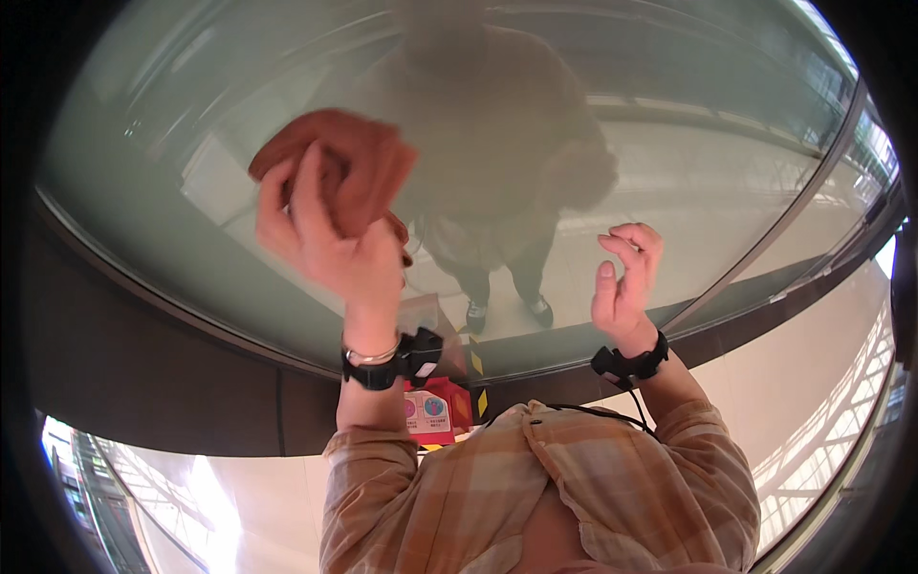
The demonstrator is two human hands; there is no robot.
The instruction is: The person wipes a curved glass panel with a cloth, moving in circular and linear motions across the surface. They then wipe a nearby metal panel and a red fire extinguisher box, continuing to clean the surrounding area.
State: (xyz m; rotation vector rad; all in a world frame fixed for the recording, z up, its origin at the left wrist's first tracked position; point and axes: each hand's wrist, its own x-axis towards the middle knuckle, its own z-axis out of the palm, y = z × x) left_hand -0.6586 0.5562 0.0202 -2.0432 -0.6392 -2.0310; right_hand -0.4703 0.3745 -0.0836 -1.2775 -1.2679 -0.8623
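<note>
A folded reddish-brown cloth [358, 172] is gripped in my left hand [330, 251], its fingers spread over the folds. Behind it stands a large glass panel [681, 237] that reflects a standing figure; whether the cloth touches the glass I cannot tell. My right hand [627, 280] is raised in front of the same panel at the right, fingers loosely curled and thumb apart, with nothing in it. Black straps with small devices circle both wrists, and a bangle [371, 357] sits above the left strap.
A dark base band [179, 380] runs along the panel's lower edge. Below my left wrist is a red sign [434, 416] with pictures and writing, beside yellow-and-black striped tape [482, 403]. A black cable [642, 412] hangs from the right wrist device. Pale, shiny floor [803, 402] lies beyond.
</note>
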